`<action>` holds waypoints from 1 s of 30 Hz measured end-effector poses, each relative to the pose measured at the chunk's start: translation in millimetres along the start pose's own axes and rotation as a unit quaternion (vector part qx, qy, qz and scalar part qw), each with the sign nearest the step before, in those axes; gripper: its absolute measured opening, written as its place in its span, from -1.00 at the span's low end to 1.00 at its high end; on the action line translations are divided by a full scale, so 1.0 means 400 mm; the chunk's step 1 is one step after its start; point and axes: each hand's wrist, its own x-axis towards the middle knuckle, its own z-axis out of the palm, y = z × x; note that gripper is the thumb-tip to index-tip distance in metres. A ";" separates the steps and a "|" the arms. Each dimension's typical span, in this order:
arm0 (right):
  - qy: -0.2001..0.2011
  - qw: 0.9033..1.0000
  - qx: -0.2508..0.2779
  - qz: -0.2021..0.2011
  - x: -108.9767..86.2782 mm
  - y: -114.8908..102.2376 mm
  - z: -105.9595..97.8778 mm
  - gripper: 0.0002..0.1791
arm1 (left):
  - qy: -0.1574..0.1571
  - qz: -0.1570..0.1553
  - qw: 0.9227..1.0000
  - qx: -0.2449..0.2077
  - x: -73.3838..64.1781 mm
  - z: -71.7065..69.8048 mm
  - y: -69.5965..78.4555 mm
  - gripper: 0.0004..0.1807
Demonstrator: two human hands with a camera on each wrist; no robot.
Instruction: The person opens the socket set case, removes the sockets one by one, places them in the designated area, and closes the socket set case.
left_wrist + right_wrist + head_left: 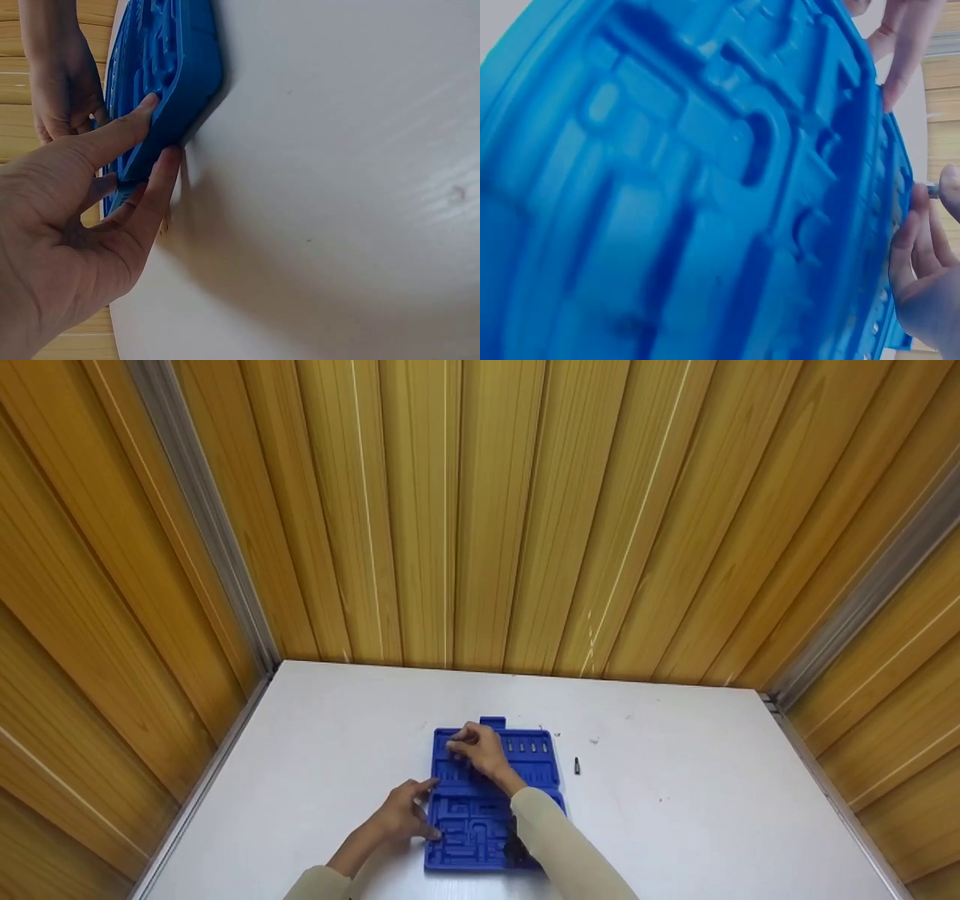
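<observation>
A blue molded plastic tool case [450, 861] lies opened flat on the white table, its lower half full of shaped hollows. My left hand [405, 810] holds the case's left edge, thumb on the rim and fingers along the side wall, as the left wrist view shows. Over the far half, my right hand [478, 748] pinches a small metal bit [933, 191] between thumb and fingers, close to the upper left slots. Several short metal bits [533, 748] stand in a row at the far half's right. The right hand covers part of that row.
One loose dark bit [577, 766] lies on the white table [697, 780] to the right of the case. Small specks and scraps dot the tabletop near it. Wood-patterned panels [487, 510] rise behind the table and on both sides, with metal posts at the corners.
</observation>
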 end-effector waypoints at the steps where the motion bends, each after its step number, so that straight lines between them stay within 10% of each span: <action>1: -0.009 1.000 0.005 0.006 -0.001 -0.003 -0.011 -0.86 | 0.000 -0.002 1.000 0.001 -0.001 0.001 0.001 0.03; 16: -0.039 0.999 -0.006 0.018 -0.033 -0.010 -0.197 -0.67 | -0.003 -0.006 1.000 0.024 -0.004 0.008 0.007 0.01; 30: -0.065 0.991 0.010 0.114 -0.105 0.000 -0.396 -0.49 | 0.002 0.000 0.999 0.032 -0.007 0.010 0.017 0.01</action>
